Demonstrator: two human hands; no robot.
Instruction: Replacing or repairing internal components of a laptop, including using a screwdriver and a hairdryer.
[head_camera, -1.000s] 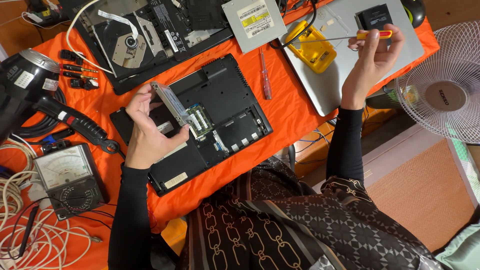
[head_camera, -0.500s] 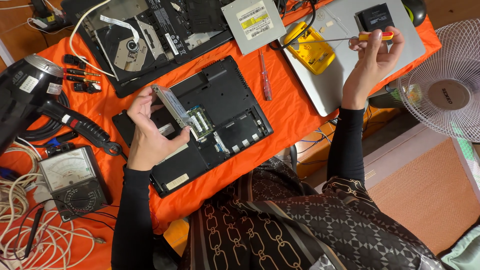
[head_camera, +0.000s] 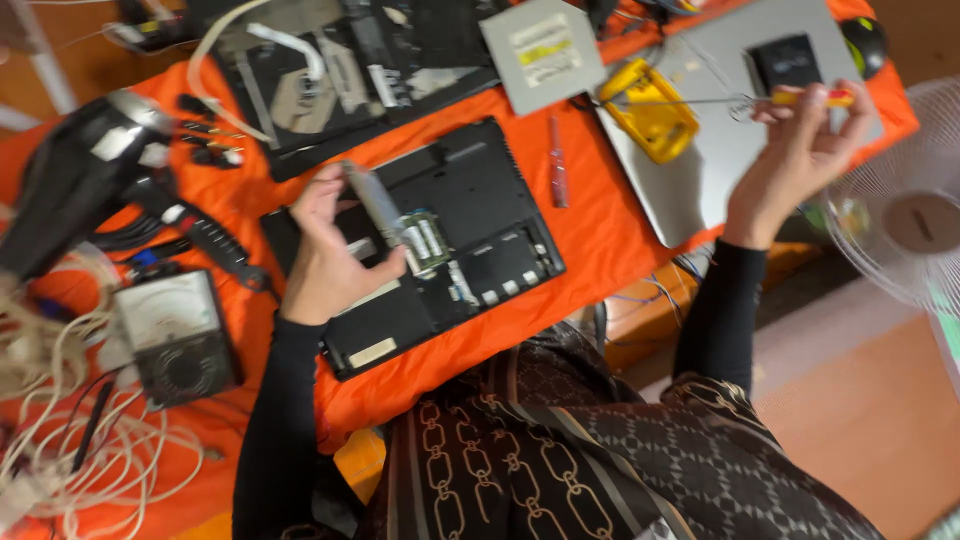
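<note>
While the orange-covered bench (head_camera: 590, 235) is crowded almost to its edges, a bare strip of cloth runs along its near edge below the opened black laptop base (head_camera: 470, 220), and a narrow free lane lies between that base and the silver laptop lid (head_camera: 700, 170) on the right. A small red screwdriver (head_camera: 557, 165) lies in that lane. Left of the base, an analogue meter (head_camera: 175, 330) and a tangle of white cables (head_camera: 70, 450) take up the room, and the bench's right edge sits near a white fan (head_camera: 915, 215).

Resting on the base's left part, the left hand (head_camera: 325, 260) is closed around a flat grey metal piece (head_camera: 378, 205), thumb under it, the piece tilted up off the base. With forearm upright, the right hand (head_camera: 800, 150) is raised above the silver lid, fingers curled and pinching a screwdriver with a yellow and red handle (head_camera: 790, 98), its thin shaft pointing left toward a yellow tool (head_camera: 650, 110).
</note>
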